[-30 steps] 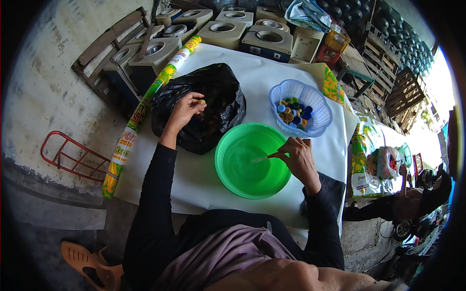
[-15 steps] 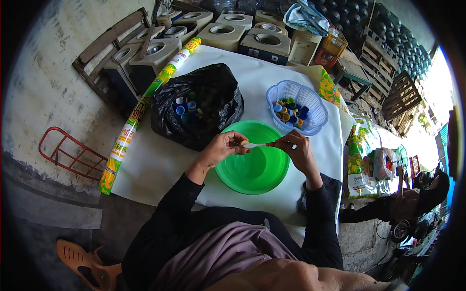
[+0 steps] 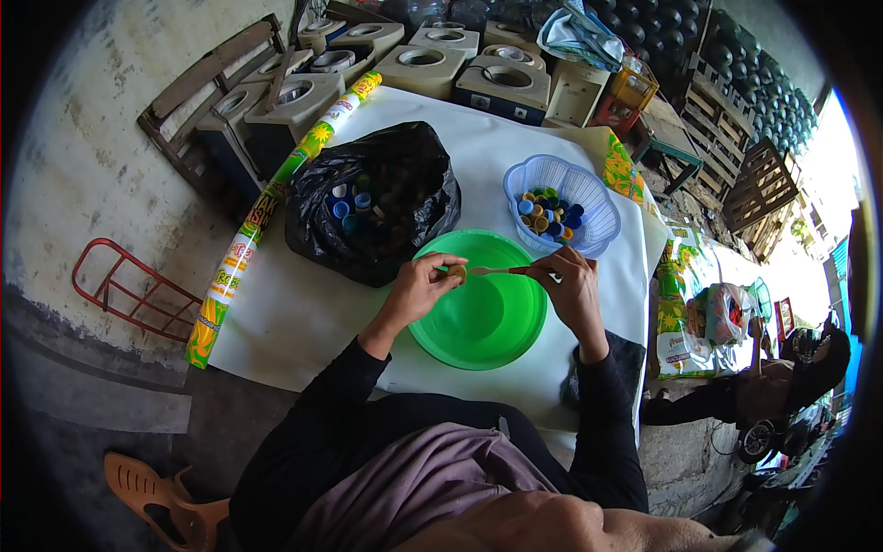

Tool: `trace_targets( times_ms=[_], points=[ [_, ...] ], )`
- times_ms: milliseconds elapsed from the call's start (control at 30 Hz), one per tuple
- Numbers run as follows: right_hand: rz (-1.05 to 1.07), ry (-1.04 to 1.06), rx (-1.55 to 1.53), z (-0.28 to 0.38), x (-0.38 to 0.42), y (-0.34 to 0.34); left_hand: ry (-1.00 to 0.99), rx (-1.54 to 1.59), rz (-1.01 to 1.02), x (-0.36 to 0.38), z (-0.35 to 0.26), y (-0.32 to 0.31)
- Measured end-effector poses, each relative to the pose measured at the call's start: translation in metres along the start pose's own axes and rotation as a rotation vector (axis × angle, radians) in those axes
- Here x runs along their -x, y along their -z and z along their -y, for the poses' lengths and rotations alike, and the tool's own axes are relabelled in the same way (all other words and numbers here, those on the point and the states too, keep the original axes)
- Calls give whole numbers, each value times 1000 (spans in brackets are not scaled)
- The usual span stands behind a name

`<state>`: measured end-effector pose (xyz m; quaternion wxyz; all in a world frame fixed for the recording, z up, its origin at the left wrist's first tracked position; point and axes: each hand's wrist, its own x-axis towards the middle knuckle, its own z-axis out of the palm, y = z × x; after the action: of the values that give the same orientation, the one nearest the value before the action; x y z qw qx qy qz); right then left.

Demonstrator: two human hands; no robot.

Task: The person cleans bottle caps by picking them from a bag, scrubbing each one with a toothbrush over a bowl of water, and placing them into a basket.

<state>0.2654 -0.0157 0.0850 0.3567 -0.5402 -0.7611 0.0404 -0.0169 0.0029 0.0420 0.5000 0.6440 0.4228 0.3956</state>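
Above the green basin (image 3: 478, 340), my left hand (image 3: 418, 293) pinches a small yellowish-brown cap (image 3: 457, 272). My right hand (image 3: 572, 293) holds a thin tool (image 3: 497, 270) with a dark red handle and a pale tip, which points at the cap. A black plastic bag (image 3: 313, 221) with blue, white and other caps inside stands open behind my left hand. Beyond my right hand, a blue plastic basket (image 3: 602, 207) holds several blue, green and tan caps.
A rolled colourful sheet (image 3: 241, 248) lies along the left edge of the white-covered table (image 3: 276, 322). Box-like housings (image 3: 504, 87) stand behind it. A dark cloth (image 3: 621, 368) lies at the right. A person (image 3: 773, 382) is at the far right. An orange chair (image 3: 166, 501) stands lower left.
The cap has turned in my left fingers and now shows its flat face. The tool's tip has drawn slightly away from it, to the right.
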Motion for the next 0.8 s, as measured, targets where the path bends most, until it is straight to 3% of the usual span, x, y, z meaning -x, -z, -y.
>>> trace_targets(
  times_ms=[100,133,167,267,333,467,567,800],
  points=[
    [-15,69,220,-4,7,-14,-62,-27,-36,-1,7,2],
    [76,134,233,-5,8,-14,-59,-15,-31,0,8,1],
    [184,124,154,-4,10,-11,-56,-3,-25,0,8,1],
    [166,125,15,-6,7,-4,-45,-87,-11,0,11,2],
    [124,54,-15,2,0,12,60,161,40,-1,7,2],
    [-2,119,-85,5,-4,16,143,476,126,-2,17,-3],
    [63,161,-68,2,-2,12,274,514,158,-3,8,-5],
    [59,159,-64,9,0,15,312,564,196,-5,16,-4]
  ],
)
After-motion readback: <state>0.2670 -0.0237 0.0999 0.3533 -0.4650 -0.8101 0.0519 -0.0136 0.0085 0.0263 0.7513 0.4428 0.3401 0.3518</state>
